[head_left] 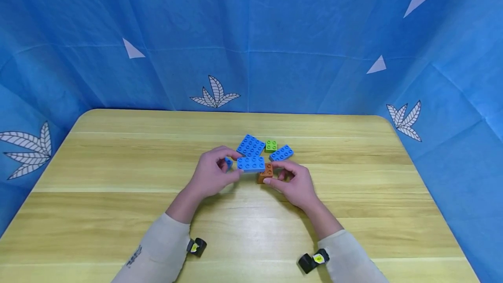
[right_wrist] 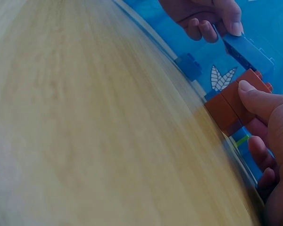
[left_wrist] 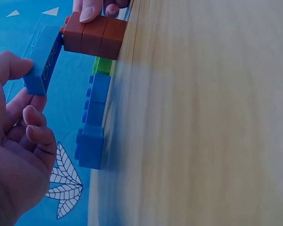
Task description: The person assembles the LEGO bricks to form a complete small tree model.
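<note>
Angled inward, your left hand (head_left: 212, 173) pinches a blue brick (head_left: 250, 164) over the brown stack (head_left: 265, 178) your right hand (head_left: 294, 183) grips; the left wrist view shows apparently three layers, indistinct from the head.

Blu bricks (head_left: 250, 145) obstruct ctr; R-side tbl (head_left: 373, 182) passable.

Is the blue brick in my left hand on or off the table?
Off: the left wrist view shows the left hand pinching the blue brick, its underside exposed, clear of the table.
</note>
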`<state>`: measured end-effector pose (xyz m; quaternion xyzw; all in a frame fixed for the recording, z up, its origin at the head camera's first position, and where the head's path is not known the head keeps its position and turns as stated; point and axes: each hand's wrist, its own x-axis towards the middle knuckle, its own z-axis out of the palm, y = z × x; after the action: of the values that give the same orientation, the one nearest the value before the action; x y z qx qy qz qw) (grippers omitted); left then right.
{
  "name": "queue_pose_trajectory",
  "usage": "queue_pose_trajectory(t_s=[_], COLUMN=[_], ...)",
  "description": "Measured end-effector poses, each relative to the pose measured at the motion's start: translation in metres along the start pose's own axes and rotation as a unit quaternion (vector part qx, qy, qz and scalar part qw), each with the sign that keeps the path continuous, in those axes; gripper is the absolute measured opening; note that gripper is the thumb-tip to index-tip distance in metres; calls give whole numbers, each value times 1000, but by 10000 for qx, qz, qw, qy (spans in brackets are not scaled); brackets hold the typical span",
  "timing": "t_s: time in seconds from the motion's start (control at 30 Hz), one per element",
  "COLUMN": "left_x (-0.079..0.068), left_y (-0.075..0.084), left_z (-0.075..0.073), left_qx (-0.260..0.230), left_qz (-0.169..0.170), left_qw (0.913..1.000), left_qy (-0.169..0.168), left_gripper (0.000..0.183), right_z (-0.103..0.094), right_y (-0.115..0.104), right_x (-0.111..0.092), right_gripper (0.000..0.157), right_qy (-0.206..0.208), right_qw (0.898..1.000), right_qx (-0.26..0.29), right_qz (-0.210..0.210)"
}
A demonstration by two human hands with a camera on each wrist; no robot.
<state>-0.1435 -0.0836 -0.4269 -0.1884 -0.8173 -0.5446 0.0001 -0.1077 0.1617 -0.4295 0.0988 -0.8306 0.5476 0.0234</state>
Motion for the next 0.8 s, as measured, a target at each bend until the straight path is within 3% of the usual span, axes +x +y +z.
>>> queue_pose_trajectory(t_s=[0.47, 0.8], left_x=[3, 5], left_y=[-2, 1], left_z=[1, 0], left_qx=[329, 441], left_qz=[85, 45], left_qw=[9992, 9985], left_qy=[-188, -319], left_gripper=[24, 23], right_z=[0, 3], right_y=[1, -10], right_x=[1, 4], right_gripper=[36, 42], right_qy=[0, 256], right_qw=[9999, 9891], right_qx=[49, 81], right_qz=[-131, -1449])
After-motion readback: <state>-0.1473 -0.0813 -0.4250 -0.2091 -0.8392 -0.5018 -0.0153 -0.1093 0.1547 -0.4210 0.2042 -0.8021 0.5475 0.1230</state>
